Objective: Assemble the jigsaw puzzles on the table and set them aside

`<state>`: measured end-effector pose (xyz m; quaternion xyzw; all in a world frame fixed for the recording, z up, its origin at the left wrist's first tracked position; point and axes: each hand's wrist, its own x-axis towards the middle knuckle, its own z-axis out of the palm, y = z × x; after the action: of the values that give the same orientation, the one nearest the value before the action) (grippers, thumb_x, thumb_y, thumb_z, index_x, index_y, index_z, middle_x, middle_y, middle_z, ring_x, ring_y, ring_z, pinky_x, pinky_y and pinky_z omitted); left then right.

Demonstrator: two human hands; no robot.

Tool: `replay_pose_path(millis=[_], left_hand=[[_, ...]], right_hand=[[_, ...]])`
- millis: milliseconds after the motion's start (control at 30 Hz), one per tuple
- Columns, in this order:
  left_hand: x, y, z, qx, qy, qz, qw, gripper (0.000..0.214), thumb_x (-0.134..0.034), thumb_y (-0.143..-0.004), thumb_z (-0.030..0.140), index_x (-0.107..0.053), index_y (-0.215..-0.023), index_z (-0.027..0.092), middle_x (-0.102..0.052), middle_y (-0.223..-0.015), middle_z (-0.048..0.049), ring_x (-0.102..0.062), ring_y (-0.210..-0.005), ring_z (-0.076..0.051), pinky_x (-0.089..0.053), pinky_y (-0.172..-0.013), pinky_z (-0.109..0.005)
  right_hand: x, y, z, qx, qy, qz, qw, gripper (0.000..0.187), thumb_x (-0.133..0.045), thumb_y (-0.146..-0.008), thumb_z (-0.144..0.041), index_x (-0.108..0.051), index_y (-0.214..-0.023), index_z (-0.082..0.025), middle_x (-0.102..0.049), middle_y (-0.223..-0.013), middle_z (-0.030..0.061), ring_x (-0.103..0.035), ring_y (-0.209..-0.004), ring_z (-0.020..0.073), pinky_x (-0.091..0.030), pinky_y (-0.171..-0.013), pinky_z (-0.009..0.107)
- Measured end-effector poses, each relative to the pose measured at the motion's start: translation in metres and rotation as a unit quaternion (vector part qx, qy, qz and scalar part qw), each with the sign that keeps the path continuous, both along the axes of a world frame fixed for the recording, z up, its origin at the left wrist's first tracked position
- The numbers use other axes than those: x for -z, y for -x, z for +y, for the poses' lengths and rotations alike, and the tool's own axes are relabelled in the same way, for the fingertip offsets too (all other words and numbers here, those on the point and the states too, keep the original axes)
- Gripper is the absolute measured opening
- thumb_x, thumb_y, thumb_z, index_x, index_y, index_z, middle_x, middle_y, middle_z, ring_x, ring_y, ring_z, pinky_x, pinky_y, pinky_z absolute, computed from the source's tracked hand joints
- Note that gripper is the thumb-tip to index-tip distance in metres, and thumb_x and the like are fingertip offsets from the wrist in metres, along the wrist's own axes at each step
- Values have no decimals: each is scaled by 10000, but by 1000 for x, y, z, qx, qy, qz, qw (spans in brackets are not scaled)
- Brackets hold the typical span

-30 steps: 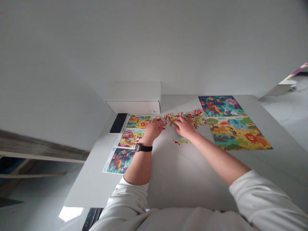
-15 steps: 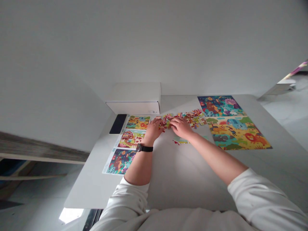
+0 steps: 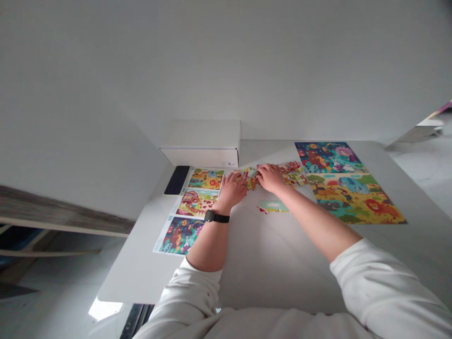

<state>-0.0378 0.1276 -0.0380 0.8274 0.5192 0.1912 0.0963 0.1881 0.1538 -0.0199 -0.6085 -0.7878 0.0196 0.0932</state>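
Both my hands rest in a heap of loose, colourful puzzle pieces (image 3: 291, 173) at the far middle of the white table (image 3: 268, 254). My left hand (image 3: 233, 188), with a black watch at the wrist, lies on the heap's left end with fingers curled over pieces. My right hand (image 3: 270, 177) lies beside it, fingers bent down onto the pieces. A small joined strip of pieces (image 3: 272, 206) lies nearer to me, just under my right forearm.
A large finished puzzle (image 3: 344, 188) lies at the right. A reference sheet with three pictures (image 3: 192, 207) lies at the left, a black phone (image 3: 176, 180) beside it. A white box (image 3: 203, 141) stands at the back against the wall.
My right hand has slid a little farther away and leftward over the heap, closer to my left hand. The camera view has shifted slightly.
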Motion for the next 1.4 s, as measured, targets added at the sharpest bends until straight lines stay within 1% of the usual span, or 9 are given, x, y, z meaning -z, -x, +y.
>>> replay_pose_path(millis=[267,433,533,633,767,933,1067,1233,1400], left_hand=[[-8,-1,-1,26,5,-24,999,244,-684,-961,211,-863,-1104,294,-680,-1483,-80,-575,-1421,-297,-443,-1245,-481],[-7,-2,-1,42,5,-26,999,223,-715,-956,229,-885,-1079,306,-706,-1458,-77,-587,-1420,-332,-458,-1234,-516],[-6,-1,-1,38,8,-21,999,247,-717,-951,216,-882,-1107,313,-701,-1469,-76,-577,-1436,-336,-454,-1244,-517],[-6,-1,-1,34,18,-10,999,304,-707,-959,216,-857,-1201,323,-679,-1503,-80,-562,-1451,-337,-438,-1260,-522],[-4,-3,-1,5,20,-17,1000,377,-690,-989,244,-789,-1347,312,-636,-1556,-101,-556,-1456,-330,-425,-1260,-514],[3,-8,0,-129,-1,-35,991,413,-640,-1045,366,-709,-1447,299,-644,-1539,-142,-585,-1399,-381,-418,-1220,-580],[0,-11,0,-151,-15,-66,986,370,-618,-1063,388,-714,-1406,285,-668,-1501,-141,-595,-1393,-368,-426,-1216,-557],[-12,-19,1,-47,-32,-186,981,313,-598,-1064,264,-726,-1345,215,-722,-1376,-140,-668,-1307,-267,-522,-1164,-425],[-20,-28,3,48,78,-266,960,426,-722,-1000,283,-689,-1414,190,-753,-1301,-148,-763,-963,-187,-635,-857,-313]], right_hand=[[-6,21,36,53,34,2,998,308,-749,-955,-462,-836,-1147,-237,-678,-1385,193,-596,-1303,407,-452,-1136,603],[-7,35,46,97,72,12,993,401,-840,-845,-384,-804,-1207,-215,-667,-1408,229,-600,-1338,444,-411,-1169,673],[-9,34,48,108,75,53,990,350,-826,-851,-329,-787,-1186,-234,-709,-1368,184,-650,-1294,398,-448,-1152,626],[-12,24,49,96,71,144,982,172,-773,-890,-256,-778,-1061,-238,-788,-1178,103,-718,-1132,295,-514,-1080,492],[-14,3,47,48,96,329,938,145,-748,-883,-217,-750,-1027,-207,-787,-978,32,-712,-898,192,-557,-880,326],[-11,-19,37,36,127,464,876,228,-751,-875,-255,-738,-1096,-202,-731,-879,-2,-674,-771,160,-583,-787,310],[-12,-29,29,55,140,506,849,272,-789,-848,-274,-706,-1099,-208,-705,-867,-13,-658,-715,146,-586,-721,298],[-17,-29,15,53,135,478,866,267,-787,-849,-247,-706,-1099,-193,-743,-866,2,-673,-754,153,-567,-794,304],[-21,-11,-1,6,185,447,875,345,-818,-862,-283,-734,-1179,-179,-762,-822,7,-671,-724,162,-550,-761,300]])
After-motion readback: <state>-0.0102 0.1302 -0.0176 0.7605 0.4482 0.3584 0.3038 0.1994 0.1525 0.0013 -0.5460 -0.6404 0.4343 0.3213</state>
